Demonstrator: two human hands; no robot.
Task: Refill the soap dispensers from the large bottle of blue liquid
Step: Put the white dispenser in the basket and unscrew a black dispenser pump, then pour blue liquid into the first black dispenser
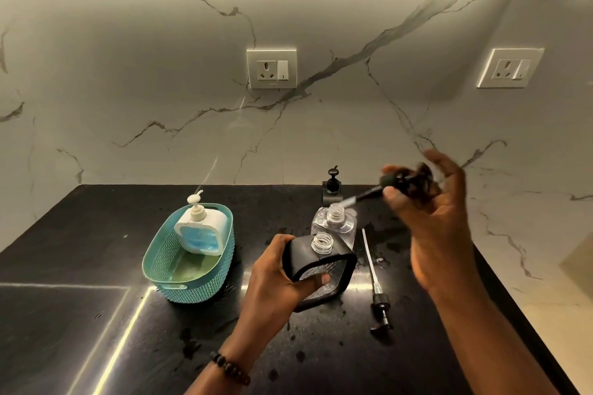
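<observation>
A teal perforated plastic basket (179,282) stands at the left on the black stone countertop (80,314). Inside it, at the far end, sits a white square pump dispenser with a clear window (200,232); the window shows pale blue liquid, and the white pump is fitted on top.

To the right, the left hand (276,279) is closed around a black-framed clear dispenser bottle (324,266), thumb across the front face, fingers wrapped behind the left side. The bottle is tilted and its threaded neck is uncapped. It appears empty, though the textured face makes this hard to confirm. A dark beaded bracelet (229,367) circles the left wrist.

Just behind stands a second clear uncapped dispenser bottle (333,224), partly hidden by the held one; no liquid is discernible in it. Behind that stands a black pump-topped dispenser (332,187), mostly hidden.

A detached black pump with a long dip tube (375,285) lies flat on the countertop, right of the held bottle.

The right hand (433,212) is raised, fingers loosely curled around a black pump head (407,183); its dip tube points down-left toward the rear clear bottle. Motion blur obscures the exact grip.

Two wall sockets (271,69) are set in the marble backsplash (128,74). The large bottle of blue liquid cannot be identified in view.
</observation>
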